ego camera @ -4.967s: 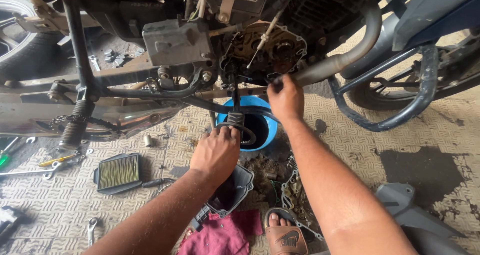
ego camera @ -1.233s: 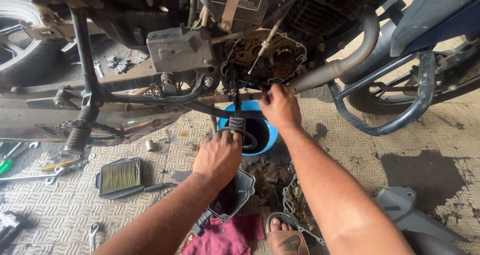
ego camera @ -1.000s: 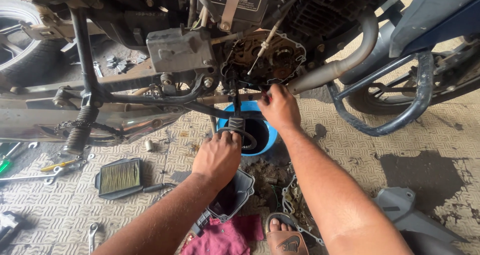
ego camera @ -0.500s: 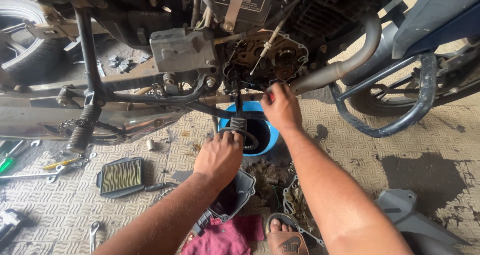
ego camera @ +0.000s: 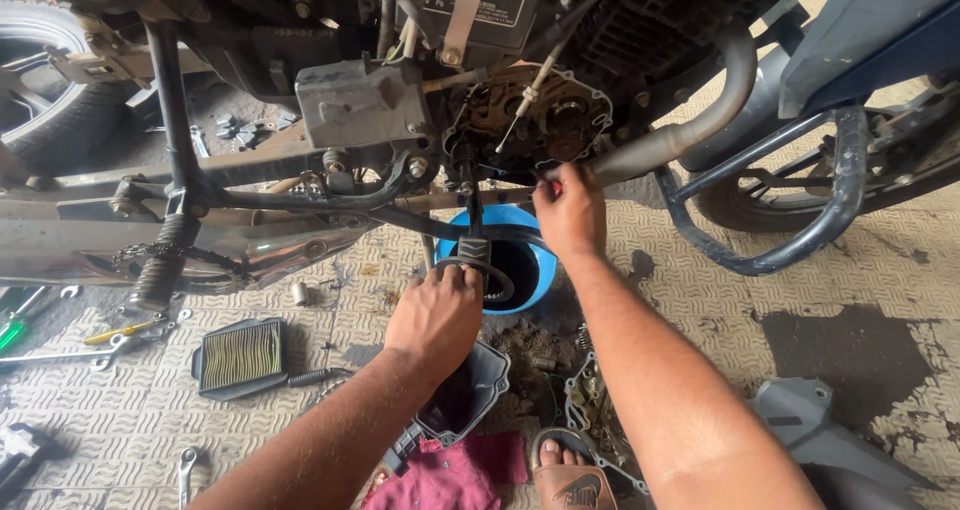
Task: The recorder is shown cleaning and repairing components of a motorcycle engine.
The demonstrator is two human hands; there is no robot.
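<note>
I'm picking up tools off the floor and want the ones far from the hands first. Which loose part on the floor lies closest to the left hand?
The dark grey plastic cover, lying open side up right under the left hand's wrist. The rectangular air filter lies further left, the grey panel far right.

Count on inspection: one motorcycle (ego camera: 400,110), with two wheels partly in view, one tyre (ego camera: 50,110) at far left and one (ego camera: 900,160) at right. One exhaust pipe (ego camera: 690,130). One open engine case (ego camera: 530,120). One blue drain pan (ego camera: 520,265) beneath it. One air filter element (ego camera: 238,355) on the floor. One grey plastic cover (ego camera: 465,395). One red rag (ego camera: 450,475). One loose gasket (ego camera: 585,410). One sandalled foot (ego camera: 565,470). Two bare hands: left hand (ego camera: 435,315), right hand (ego camera: 570,210). At least three wrenches (ego camera: 185,470) lie on the floor at left.
</note>
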